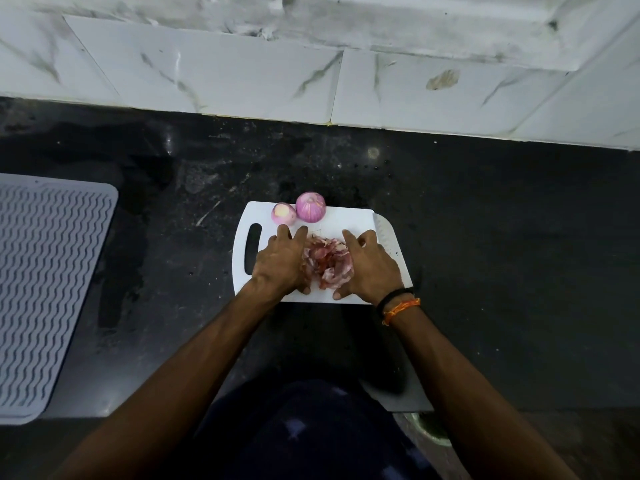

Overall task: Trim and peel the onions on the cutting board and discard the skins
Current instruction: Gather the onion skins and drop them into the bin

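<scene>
Two peeled purple onions sit at the far edge of the white cutting board (349, 220): a smaller onion (283, 213) on the left and a larger onion (311, 207) touching it on the right. A heap of reddish onion skins (327, 261) lies in the middle of the board. My left hand (282, 259) presses against the heap's left side and my right hand (369, 263) against its right side, both with fingers flat and cupped around the skins. A knife blade (382, 230) lies along the board's right edge, partly under my right hand.
The board rests on a black stone counter (502, 237) backed by a white marble-tiled wall. A grey ribbed drying mat (48, 289) lies at the left. A round metal rim (433, 431) shows below the counter edge at lower right.
</scene>
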### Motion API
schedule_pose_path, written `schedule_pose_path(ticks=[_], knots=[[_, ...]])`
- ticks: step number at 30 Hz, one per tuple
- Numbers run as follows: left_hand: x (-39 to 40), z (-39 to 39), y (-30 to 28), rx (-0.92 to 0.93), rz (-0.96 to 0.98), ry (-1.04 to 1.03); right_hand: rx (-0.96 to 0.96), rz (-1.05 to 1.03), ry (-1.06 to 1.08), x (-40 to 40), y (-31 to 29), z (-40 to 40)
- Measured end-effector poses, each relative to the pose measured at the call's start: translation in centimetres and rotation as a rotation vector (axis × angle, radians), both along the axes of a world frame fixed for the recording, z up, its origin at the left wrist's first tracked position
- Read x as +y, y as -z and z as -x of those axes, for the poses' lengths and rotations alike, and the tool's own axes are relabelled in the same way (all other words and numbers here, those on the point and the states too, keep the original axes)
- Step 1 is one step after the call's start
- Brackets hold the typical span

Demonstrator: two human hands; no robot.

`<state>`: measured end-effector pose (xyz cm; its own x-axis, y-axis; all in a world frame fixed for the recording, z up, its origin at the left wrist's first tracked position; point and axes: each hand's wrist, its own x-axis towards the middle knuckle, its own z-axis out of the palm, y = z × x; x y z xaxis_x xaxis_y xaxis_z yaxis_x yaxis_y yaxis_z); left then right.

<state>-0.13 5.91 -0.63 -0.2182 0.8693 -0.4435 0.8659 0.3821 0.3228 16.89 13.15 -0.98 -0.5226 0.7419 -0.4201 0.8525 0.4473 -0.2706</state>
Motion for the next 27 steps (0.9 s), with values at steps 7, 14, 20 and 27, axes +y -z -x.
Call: schedule_pose_path(ticks=[7, 14, 20, 27], knots=[[0.1, -0.7, 0.0, -0.203, -0.102, -0.088, 0.112, 0.04, -0.013, 0.1, -0.4, 1.0], [0.3, -0.3, 0.1, -0.21, -0.132, -0.096, 0.077, 0.021, -0.028, 0.2, -0.3, 1.6], [0.8, -0.4, 1.0, -0.212, -0.176, -0.061, 0.116, -0.04, -0.001, -0.6, -0.2, 2.5], [0.9, -1.0, 1.1, -0.214, -0.254, -0.114, 0.138, -0.091, -0.022, -1.3, 0.1, 3.3]])
